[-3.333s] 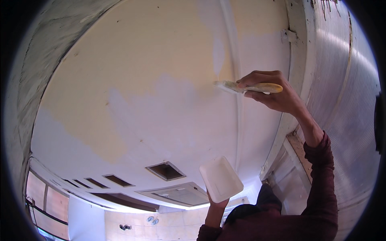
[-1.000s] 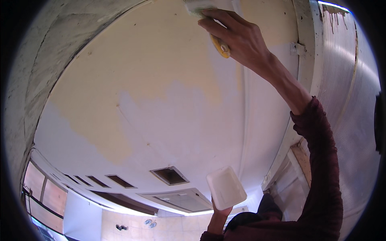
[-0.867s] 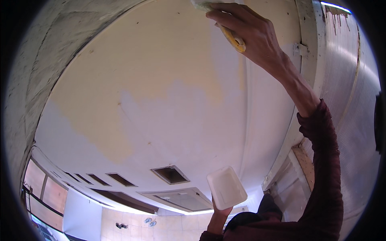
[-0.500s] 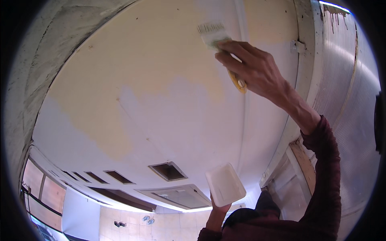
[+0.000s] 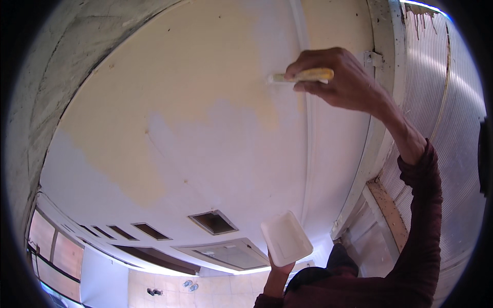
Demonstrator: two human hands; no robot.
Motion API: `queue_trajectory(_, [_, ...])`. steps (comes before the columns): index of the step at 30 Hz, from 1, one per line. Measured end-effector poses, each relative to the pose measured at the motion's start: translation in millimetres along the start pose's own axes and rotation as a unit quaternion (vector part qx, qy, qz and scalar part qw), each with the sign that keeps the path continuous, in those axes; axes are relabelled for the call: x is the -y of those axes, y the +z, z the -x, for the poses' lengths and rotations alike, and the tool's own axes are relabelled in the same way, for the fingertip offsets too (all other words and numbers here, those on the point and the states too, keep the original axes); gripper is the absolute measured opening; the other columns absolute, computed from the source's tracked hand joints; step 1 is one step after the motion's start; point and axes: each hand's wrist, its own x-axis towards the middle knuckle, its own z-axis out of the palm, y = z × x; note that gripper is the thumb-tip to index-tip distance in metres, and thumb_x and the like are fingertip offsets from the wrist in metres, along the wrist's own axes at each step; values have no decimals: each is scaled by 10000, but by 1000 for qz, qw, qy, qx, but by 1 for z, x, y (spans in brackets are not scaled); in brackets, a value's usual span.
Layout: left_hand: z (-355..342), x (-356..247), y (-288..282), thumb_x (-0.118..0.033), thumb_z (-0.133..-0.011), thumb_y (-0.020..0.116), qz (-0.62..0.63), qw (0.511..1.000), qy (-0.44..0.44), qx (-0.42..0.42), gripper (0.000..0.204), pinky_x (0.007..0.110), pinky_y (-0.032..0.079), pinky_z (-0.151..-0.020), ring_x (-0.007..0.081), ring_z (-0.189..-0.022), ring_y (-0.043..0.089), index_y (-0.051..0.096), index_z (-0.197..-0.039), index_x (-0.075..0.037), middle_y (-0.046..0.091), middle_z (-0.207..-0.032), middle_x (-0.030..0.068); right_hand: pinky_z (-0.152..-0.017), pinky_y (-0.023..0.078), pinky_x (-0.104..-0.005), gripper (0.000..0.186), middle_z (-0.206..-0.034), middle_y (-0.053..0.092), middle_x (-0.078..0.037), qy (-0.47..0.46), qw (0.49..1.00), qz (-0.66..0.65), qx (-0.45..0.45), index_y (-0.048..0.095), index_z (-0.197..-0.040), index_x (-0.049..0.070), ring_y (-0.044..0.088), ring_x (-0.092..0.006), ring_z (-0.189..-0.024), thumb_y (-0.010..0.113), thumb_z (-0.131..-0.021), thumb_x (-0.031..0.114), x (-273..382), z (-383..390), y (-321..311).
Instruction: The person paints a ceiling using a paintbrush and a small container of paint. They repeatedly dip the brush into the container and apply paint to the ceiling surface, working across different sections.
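My right hand point(image 5: 341, 79) is closed round the yellow handle of a paintbrush point(image 5: 310, 75), held edge-on to view. The bristle end meets the wall point(image 5: 205, 66), beside a whitish painted strip near a vertical seam. Much of the upper wall is cream-yellow; its lower part is whitish, with an uneven border between the two colours. Low down, my left hand point(image 5: 281, 266) grips a shallow white rectangular tray point(image 5: 286, 238) from below. The tray's inside is whitish, and whether it holds paint is hard to tell.
Below on the wall are a square opening point(image 5: 213, 222), several smaller slots and a framed window point(image 5: 226, 254). A post with a metal hinge point(image 5: 376, 59) and corrugated translucent sheeting point(image 5: 436, 102) stand at right. Rough concrete point(image 5: 56, 56) borders the left. Slippers point(image 5: 190, 285) lie on the tiled floor.
My right hand has moved slightly down and right, turning the brush from flat view to edge-on, its bristles now lower against the wall. The left hand and tray have hardly moved.
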Motion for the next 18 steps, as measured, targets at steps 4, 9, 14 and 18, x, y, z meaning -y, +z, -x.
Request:
queue_trajectory(4, [6, 1, -5, -509, -985, 508, 5, 1000, 18, 2, 554, 526, 424, -1091, 280, -1306, 530, 499, -1423, -170, 569, -1403, 40, -743, 580, -314, 205, -982, 745, -17, 23, 998, -4, -63, 722, -1064, 100, 718, -191, -813, 751, -864, 133, -22, -60, -26])
queue_trajectory(9, [-9, 0, -3, -498, -987, 509, 8, 1000, -17, 1, 543, 520, 428, -1089, 282, -1304, 533, 505, -1418, -167, 578, -1392, 42, -801, 546, -352, 182, -951, 729, -108, 2, 990, 111, -83, 719, -1024, 54, 692, -242, -841, 758, -856, 115, -19, -99, -88])
queue_trajectory(14, [3, -2, 5, -500, -986, 506, 11, 999, 10, -32, 541, 529, 428, -1085, 293, -1296, 537, 512, -1409, -163, 583, -1384, 47, -798, 553, -357, 205, -963, 737, -103, -113, 971, 103, -182, 728, -1035, 53, 699, -234, -860, 775, -844, 109, -26, -93, -55])
queue_trajectory(18, [4, -2, 6, -502, -986, 502, -3, 999, 8, -47, 539, 534, 431, -1080, 295, -1290, 541, 514, -1403, -160, 586, -1376, 52, -762, 597, -313, 230, -1061, 734, -16, -114, 960, 207, -151, 711, -1091, 122, 715, -181, -915, 742, -863, 125, -40, -42, -24])
